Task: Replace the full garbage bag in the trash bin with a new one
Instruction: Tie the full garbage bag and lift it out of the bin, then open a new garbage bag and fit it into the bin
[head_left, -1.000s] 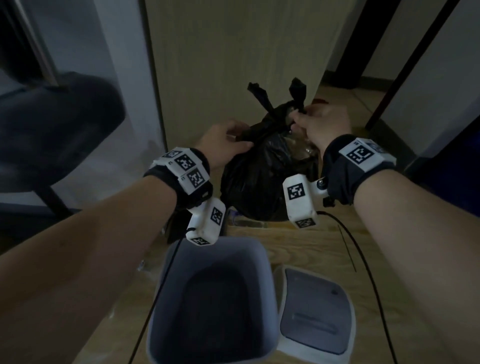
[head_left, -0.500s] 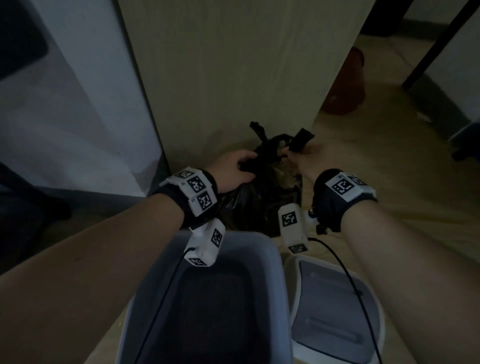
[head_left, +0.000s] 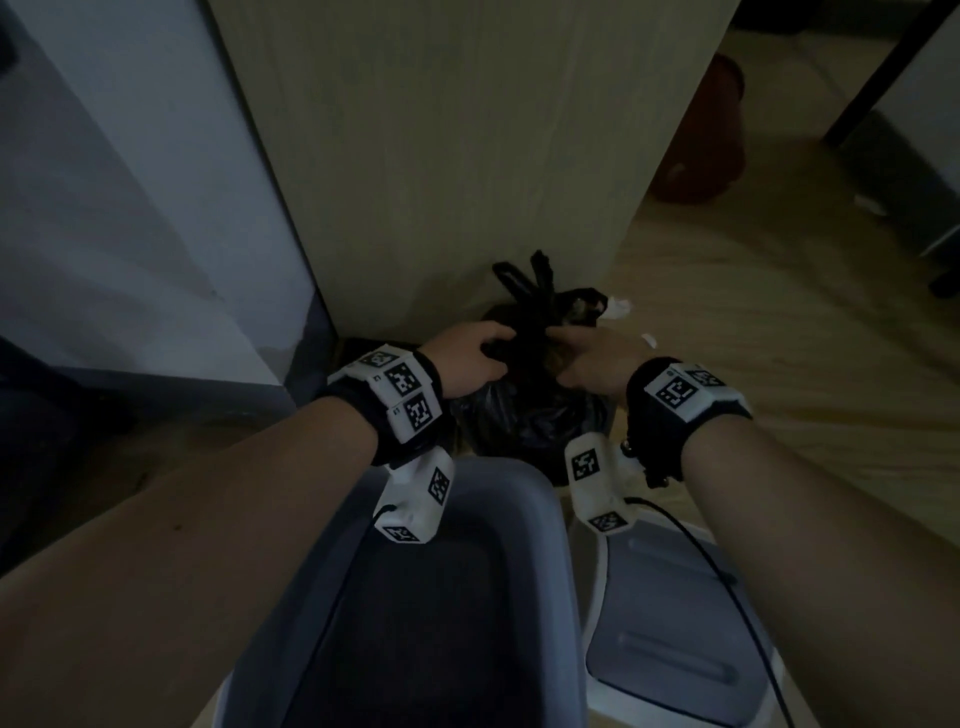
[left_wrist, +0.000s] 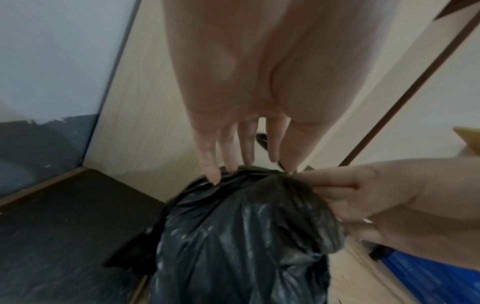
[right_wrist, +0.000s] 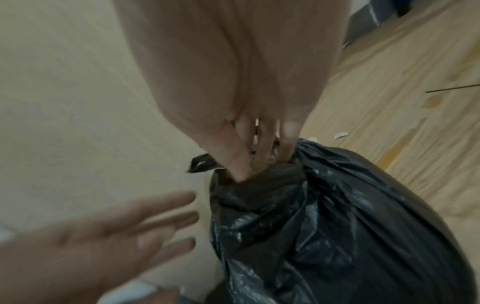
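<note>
The full black garbage bag (head_left: 530, 415) stands on the floor against a pale wooden panel (head_left: 467, 156), its tied ears sticking up. My right hand (head_left: 587, 358) pinches the bag's gathered neck; in the right wrist view its fingers (right_wrist: 259, 158) dig into the folds of the bag (right_wrist: 350, 216). My left hand (head_left: 470, 358) is at the other side of the neck. In the left wrist view its straight fingertips (left_wrist: 246, 162) only rest on top of the bag (left_wrist: 246, 236). The grey trash bin (head_left: 558, 571) stands unlined below my wrists.
The bin's lid (head_left: 670, 623) lies on the floor to the right of the bin. A reddish-brown pot (head_left: 701, 140) stands behind the panel's right edge. White paper scraps (head_left: 618, 306) lie beside the bag. A dark low board (left_wrist: 64, 216) lies left of the bag.
The bag has come down from mid-air to the floor by the panel. My left hand has loosened from gripping an ear to straight fingers on the top.
</note>
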